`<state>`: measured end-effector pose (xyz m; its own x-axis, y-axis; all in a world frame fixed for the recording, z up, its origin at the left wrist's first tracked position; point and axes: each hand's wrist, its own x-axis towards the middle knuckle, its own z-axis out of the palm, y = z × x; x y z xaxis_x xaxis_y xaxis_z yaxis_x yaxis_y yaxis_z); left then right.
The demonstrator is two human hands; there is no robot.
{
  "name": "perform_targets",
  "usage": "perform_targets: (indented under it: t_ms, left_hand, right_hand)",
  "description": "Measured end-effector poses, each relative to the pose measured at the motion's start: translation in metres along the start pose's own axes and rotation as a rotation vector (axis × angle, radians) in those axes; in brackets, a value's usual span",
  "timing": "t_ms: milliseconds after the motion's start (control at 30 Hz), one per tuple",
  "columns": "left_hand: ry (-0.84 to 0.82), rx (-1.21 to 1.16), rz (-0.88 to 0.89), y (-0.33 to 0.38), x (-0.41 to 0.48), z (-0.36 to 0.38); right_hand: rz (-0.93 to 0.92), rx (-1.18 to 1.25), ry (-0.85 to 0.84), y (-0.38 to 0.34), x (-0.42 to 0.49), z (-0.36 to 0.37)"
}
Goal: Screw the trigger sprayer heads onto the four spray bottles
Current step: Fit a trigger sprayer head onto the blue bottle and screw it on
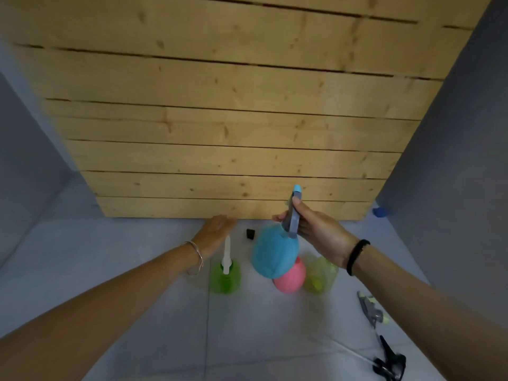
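My right hand (316, 232) grips the grey-and-blue sprayer head (293, 213) fitted on the blue bottle (275, 254) and holds the bottle above the floor. Behind it stand a pink bottle (291, 277) and a yellow-green bottle (320, 274), both without heads. A green bottle (224, 276) with a white sprayer head (226, 254) stands to the left. My left hand (215, 232) hovers open just past the green bottle. Two loose heads lie at the right: a grey-yellow one (372, 309) and a black one (390, 361).
A wall of wooden planks (233, 133) rises right behind the bottles. A small black cap (250, 233) lies on the grey floor (137, 270) near the wall. A blue object (380, 212) sits at the far right by the grey wall.
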<state>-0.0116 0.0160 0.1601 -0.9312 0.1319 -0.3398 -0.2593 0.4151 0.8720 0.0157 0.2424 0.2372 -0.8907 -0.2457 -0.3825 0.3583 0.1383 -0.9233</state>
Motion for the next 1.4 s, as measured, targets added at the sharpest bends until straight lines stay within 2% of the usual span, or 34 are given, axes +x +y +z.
perform_targets:
  t_ms: [67, 333, 467, 600, 700, 900, 1400]
  left_hand:
    - [-0.017, -0.051, 0.002, -0.016, 0.009, 0.004]
    - [-0.037, -0.101, -0.193, -0.085, 0.034, 0.027]
    - [-0.068, -0.093, -0.174, -0.106, 0.035, 0.037]
    - [-0.079, -0.057, -0.153, -0.111, 0.035, 0.043]
    - [-0.095, -0.033, -0.204, -0.115, 0.034, 0.046]
    - [-0.055, -0.044, -0.182, -0.119, 0.037, 0.049]
    - [-0.023, -0.011, -0.213, -0.122, 0.036, 0.050]
  right_hand:
    - [0.010, -0.039, 0.002, 0.017, 0.015, 0.001]
    - [0.091, -0.026, 0.014, 0.075, 0.067, 0.016]
    - [0.152, 0.042, -0.001, 0.103, 0.083, 0.024]
    - [0.114, -0.003, -0.030, 0.120, 0.093, 0.028]
    - [0.089, -0.069, -0.051, 0.129, 0.095, 0.032]
    - [0.206, 0.007, -0.012, 0.148, 0.099, 0.031]
    - [0.226, -0.048, -0.067, 0.146, 0.099, 0.025]
